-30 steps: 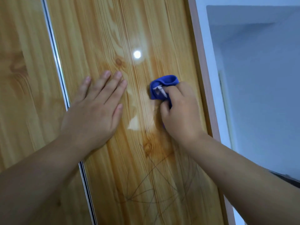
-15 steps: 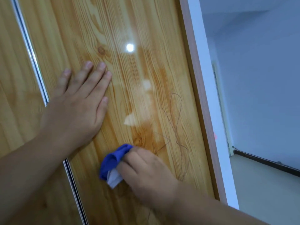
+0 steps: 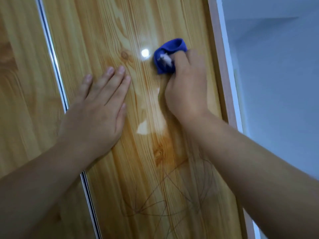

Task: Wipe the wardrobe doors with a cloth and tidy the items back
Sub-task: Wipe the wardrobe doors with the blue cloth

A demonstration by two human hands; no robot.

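A glossy wood-grain wardrobe door (image 3: 110, 28) fills most of the view. My right hand (image 3: 187, 88) grips a bunched blue cloth (image 3: 170, 52) with a white patch and presses it against the door near its right edge, beside a bright light reflection. My left hand (image 3: 101, 107) lies flat on the same door with straight fingers, left of the cloth. Thin dark scribble lines (image 3: 172, 200) mark the lower part of the door.
A metal strip (image 3: 57, 71) separates this door from a second wooden door (image 3: 20, 83) on the left. The wardrobe's side frame (image 3: 222, 66) runs down the right, with a white wall (image 3: 276, 83) beyond it.
My right hand has swept the cloth from low on the door back up to the upper right. My left hand stays flat on the door.
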